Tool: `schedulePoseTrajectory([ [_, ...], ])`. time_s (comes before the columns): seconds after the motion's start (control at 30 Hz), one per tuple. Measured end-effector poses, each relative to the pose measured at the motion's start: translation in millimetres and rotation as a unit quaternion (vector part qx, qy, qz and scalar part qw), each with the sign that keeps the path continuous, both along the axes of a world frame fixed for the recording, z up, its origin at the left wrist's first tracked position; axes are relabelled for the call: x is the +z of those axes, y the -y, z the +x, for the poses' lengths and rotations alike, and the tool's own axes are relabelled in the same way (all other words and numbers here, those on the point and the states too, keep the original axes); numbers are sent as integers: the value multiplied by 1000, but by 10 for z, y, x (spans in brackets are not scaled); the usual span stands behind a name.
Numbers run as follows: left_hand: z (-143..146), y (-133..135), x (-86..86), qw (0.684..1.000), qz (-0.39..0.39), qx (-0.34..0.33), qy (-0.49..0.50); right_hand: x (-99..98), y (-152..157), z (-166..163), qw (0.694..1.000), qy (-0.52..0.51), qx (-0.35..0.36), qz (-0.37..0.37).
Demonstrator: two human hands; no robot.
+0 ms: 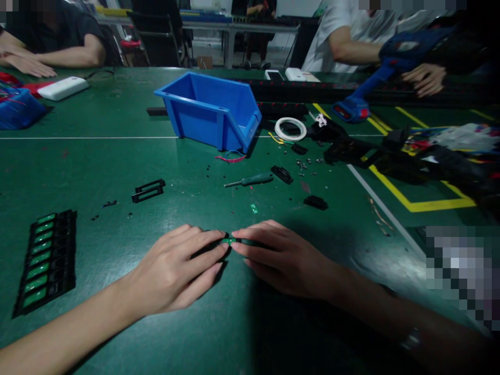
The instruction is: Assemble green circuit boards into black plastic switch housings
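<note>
Low over the green table, my left hand (172, 268) and my right hand (287, 255) meet fingertip to fingertip. Both pinch a small black piece with a green insert (229, 241), mostly hidden by the fingers. A tiny green board (254, 208) lies just beyond my right hand. Left of my left hand is a black strip (62, 255) with a row of several green inserts. Farther off rest a green-handled screwdriver (255, 180), black frames (148, 191), and small black parts (315, 202).
A blue bin (195, 122) stands at the back, a tape roll (290, 128) beside it. Screws (302, 165) are scattered to the right. At the back right, a person's arm is near a blue power tool (375, 83); another person sits at the far left, by a white device (63, 88).
</note>
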State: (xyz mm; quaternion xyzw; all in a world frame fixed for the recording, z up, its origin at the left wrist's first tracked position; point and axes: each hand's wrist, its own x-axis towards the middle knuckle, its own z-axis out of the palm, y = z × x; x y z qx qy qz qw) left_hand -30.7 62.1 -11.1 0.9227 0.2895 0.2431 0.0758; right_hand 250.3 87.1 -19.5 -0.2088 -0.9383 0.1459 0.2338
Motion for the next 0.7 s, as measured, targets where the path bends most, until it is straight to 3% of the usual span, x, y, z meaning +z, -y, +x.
schedulePoseTrajectory([
  [0.7, 24, -22, 15, 1000, -8, -16, -8, -16, 4, 15, 1000, 6, 0, -5],
])
